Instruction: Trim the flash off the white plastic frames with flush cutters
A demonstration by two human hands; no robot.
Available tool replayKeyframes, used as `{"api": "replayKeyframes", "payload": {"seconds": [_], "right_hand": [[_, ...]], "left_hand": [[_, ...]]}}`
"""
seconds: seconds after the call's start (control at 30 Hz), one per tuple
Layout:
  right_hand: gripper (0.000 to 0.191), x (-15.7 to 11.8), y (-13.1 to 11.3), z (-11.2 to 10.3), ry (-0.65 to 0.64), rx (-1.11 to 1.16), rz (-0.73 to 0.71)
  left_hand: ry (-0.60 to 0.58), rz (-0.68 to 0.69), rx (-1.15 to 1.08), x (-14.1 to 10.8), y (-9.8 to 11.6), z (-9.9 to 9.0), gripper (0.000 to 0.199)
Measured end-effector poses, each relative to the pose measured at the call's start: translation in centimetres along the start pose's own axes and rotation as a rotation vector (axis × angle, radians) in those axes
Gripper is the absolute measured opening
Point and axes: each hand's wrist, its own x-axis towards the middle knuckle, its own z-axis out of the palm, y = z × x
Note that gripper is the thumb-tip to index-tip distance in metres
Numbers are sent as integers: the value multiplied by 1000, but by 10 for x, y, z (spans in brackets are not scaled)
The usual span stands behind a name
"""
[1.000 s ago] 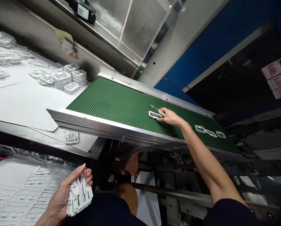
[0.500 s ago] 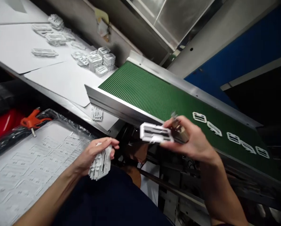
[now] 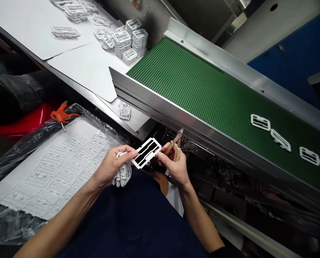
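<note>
A single white plastic frame (image 3: 146, 153) with long slots spans the gap between my two hands, gripped at both ends. My left hand (image 3: 111, 163) is closed, its thumb and finger on the near end of that frame. A stack of similar white frames (image 3: 122, 175) is also held in its palm and fingers. My right hand (image 3: 176, 165) pinches the frame's other end with thumb and finger. Tan-handled cutting pliers (image 3: 177, 139) are tucked in the same hand, tips pointing up and away from the frame.
A green conveyor belt (image 3: 187, 84) with metal side rails carries several white frames (image 3: 260, 122) at right. Stacked frames (image 3: 122, 41) stand on the white-covered table (image 3: 82, 68). At left, an orange air gun (image 3: 60, 114) lies by a plastic-lined tray of flat parts (image 3: 66, 168).
My right hand has come left and down from beside the belt, bringing the single frame to my left hand, which now grips its end too. The view has shifted.
</note>
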Motion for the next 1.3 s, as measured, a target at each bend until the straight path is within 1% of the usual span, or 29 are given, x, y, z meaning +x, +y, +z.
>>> {"api": "replayKeyframes", "payload": {"seconds": [0.1, 0.17, 0.37, 0.57, 0.73, 0.83, 0.93, 1.07, 1.17, 1.3], "right_hand": [[20, -3, 11, 10, 88, 186, 17], [20, -2, 13, 11, 114, 223, 11], [20, -1, 13, 5, 154, 178, -7], [20, 0, 14, 6, 177, 146, -23], [19, 3, 14, 9, 220, 154, -62], [20, 4, 15, 11, 258, 182, -72], [20, 4, 16, 13, 291, 202, -94], [20, 3, 17, 15, 293, 178, -109], [19, 2, 18, 16, 289, 164, -94], [19, 2, 19, 16, 288, 175, -93]], "left_hand": [[33, 16, 28, 0, -5, 3, 20], [39, 21, 48, 1, -8, 3, 20], [21, -20, 49, 3, -9, 5, 21], [25, -67, -67, 3, -4, 10, 22], [9, -90, -106, 3, -5, 6, 22], [-9, -84, -61, 1, -5, 2, 23], [-45, -80, 46, -2, -6, 0, 24], [-29, -87, 143, -6, -6, 1, 25], [-23, -51, 150, -7, -6, 3, 25], [-46, 6, 186, -7, -2, 3, 20]]}}
